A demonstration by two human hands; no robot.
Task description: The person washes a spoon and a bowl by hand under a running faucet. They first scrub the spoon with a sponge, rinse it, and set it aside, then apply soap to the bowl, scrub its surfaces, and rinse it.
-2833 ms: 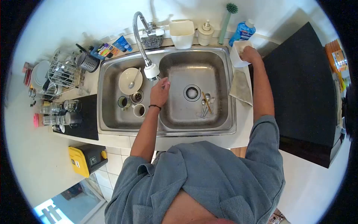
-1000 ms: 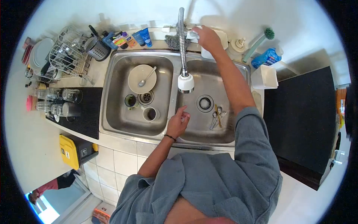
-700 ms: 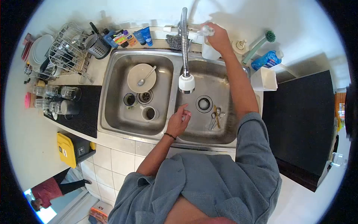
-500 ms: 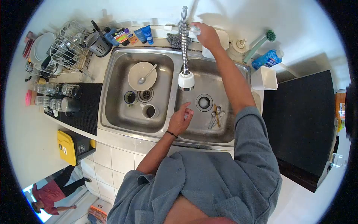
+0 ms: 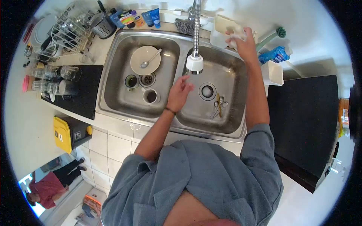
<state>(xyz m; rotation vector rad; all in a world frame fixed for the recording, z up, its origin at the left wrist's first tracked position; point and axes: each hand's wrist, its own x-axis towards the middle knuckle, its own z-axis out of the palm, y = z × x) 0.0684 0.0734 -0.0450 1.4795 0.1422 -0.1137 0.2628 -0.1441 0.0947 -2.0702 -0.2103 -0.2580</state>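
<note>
Over the sink divider, just below the white faucet head, my left hand is open and empty, its fingers apart. My right hand is at the back edge, in front of the soap dispenser, beside an off-white container. Its fingers are blurred, with something whitish among them that I cannot make out. In the left basin lie a bowl with a spoon, a glass and a cup with dark liquid. Several utensils lie in the right basin beside the drain.
A dish rack and glasses on a black mat are at the left. Tubes and a grey scrubber stand behind the sink. Right are a green brush, blue bottle and white container. Another person is lower left.
My right hand has moved from the faucet handle rightward to the dispenser area. My left hand remains near the divider, now closer to the faucet head. The camera view has shifted, and the other person shows more fully.
</note>
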